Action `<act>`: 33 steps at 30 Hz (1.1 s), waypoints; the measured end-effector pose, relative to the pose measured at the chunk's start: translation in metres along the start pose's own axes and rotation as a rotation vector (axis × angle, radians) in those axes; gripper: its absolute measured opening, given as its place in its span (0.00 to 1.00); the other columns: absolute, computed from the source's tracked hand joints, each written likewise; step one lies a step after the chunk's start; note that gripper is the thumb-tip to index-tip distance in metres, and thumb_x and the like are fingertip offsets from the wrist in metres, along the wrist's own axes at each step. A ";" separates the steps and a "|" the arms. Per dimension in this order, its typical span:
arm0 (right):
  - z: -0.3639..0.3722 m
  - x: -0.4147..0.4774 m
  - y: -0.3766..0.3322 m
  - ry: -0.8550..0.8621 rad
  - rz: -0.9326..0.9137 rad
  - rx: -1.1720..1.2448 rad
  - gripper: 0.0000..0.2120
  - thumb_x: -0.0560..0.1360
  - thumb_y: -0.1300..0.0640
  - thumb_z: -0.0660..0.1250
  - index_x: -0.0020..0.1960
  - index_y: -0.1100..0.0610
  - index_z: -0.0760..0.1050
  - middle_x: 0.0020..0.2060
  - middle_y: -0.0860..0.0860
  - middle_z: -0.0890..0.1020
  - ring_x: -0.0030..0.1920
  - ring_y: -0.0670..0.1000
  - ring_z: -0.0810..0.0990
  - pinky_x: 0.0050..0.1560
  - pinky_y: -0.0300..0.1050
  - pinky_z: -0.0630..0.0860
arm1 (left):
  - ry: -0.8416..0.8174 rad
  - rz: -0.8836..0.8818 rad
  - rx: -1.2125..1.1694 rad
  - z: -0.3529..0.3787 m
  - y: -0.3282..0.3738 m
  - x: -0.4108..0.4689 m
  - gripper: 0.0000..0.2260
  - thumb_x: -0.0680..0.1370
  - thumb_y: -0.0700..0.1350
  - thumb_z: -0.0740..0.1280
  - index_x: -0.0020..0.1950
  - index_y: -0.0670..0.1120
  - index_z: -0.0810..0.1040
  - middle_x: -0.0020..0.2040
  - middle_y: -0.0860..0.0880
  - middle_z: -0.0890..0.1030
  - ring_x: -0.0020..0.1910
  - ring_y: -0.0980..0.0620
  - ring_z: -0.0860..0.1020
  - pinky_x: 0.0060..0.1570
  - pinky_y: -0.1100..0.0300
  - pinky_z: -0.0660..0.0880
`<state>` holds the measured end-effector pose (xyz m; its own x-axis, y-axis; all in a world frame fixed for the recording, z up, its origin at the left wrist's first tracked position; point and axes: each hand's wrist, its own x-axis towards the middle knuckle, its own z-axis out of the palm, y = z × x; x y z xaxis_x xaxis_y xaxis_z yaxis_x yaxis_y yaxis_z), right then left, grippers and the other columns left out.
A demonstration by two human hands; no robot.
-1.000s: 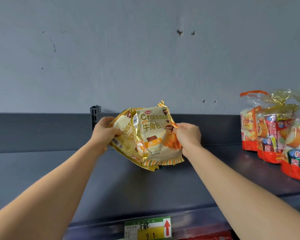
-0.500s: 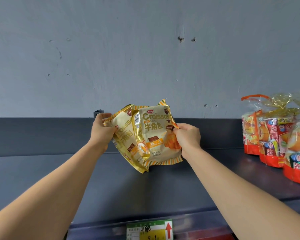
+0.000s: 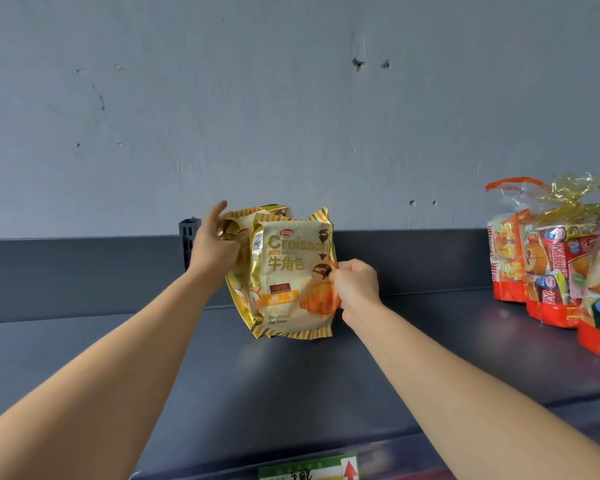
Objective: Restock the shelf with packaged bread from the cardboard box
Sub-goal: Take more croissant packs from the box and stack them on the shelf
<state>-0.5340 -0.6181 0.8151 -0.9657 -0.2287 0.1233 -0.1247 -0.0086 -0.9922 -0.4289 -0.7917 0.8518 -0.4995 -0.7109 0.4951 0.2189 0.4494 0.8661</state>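
Two cream-and-gold croissant packs stand upright on the dark grey shelf, one behind the other. The front croissant pack faces me and its lower edge rests on the shelf. My right hand pinches its right edge. The rear croissant pack leans just behind and to the left. My left hand is pressed against its upper left side with the fingers partly spread. The cardboard box is out of view.
Several red-and-orange bagged bread packs stand at the right end of the shelf. A grey wall rises behind. A dark upright post sits behind my left hand. A green price tag hangs on the shelf's front edge.
Both packs went from tilted in the air to upright with their lower edges on the shelf. My left hand's fingers have loosened and spread on the rear pack.
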 end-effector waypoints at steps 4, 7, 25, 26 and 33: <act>0.003 0.004 0.002 0.007 -0.008 -0.017 0.10 0.78 0.64 0.62 0.58 0.57 0.76 0.51 0.54 0.80 0.52 0.54 0.80 0.50 0.50 0.81 | 0.040 -0.051 0.133 0.007 -0.012 -0.004 0.44 0.73 0.35 0.70 0.79 0.55 0.45 0.77 0.49 0.52 0.73 0.48 0.62 0.67 0.51 0.68; 0.004 0.005 0.001 0.023 -0.010 -0.017 0.11 0.78 0.64 0.62 0.58 0.57 0.77 0.51 0.54 0.80 0.52 0.53 0.80 0.47 0.47 0.80 | 0.148 -0.154 0.191 0.009 -0.020 -0.012 0.46 0.72 0.45 0.73 0.78 0.51 0.45 0.74 0.45 0.57 0.71 0.44 0.64 0.67 0.47 0.68; 0.027 -0.026 -0.001 -0.061 -0.077 -0.045 0.06 0.76 0.57 0.68 0.52 0.56 0.75 0.46 0.52 0.80 0.46 0.50 0.80 0.46 0.48 0.81 | 0.022 -0.335 -0.119 -0.026 -0.035 -0.009 0.17 0.75 0.40 0.70 0.64 0.43 0.74 0.58 0.43 0.79 0.49 0.43 0.82 0.38 0.53 0.83; 0.026 -0.027 -0.001 -0.069 -0.084 -0.062 0.06 0.76 0.56 0.68 0.51 0.55 0.75 0.45 0.52 0.80 0.45 0.50 0.81 0.47 0.48 0.82 | 0.069 -0.345 -0.069 -0.029 -0.037 -0.010 0.23 0.74 0.42 0.72 0.68 0.44 0.72 0.62 0.45 0.77 0.53 0.42 0.81 0.46 0.48 0.82; 0.026 -0.040 -0.004 -0.126 -0.140 -0.145 0.07 0.74 0.53 0.69 0.46 0.56 0.75 0.42 0.52 0.81 0.44 0.50 0.81 0.46 0.48 0.81 | 0.189 -0.373 -0.097 -0.035 -0.034 -0.021 0.13 0.79 0.48 0.65 0.35 0.45 0.74 0.30 0.47 0.74 0.25 0.51 0.69 0.27 0.62 0.68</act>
<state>-0.4895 -0.6343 0.8132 -0.9017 -0.3552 0.2466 -0.2952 0.0889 -0.9513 -0.3961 -0.8112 0.8143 -0.3991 -0.9058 0.1423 0.1344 0.0957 0.9863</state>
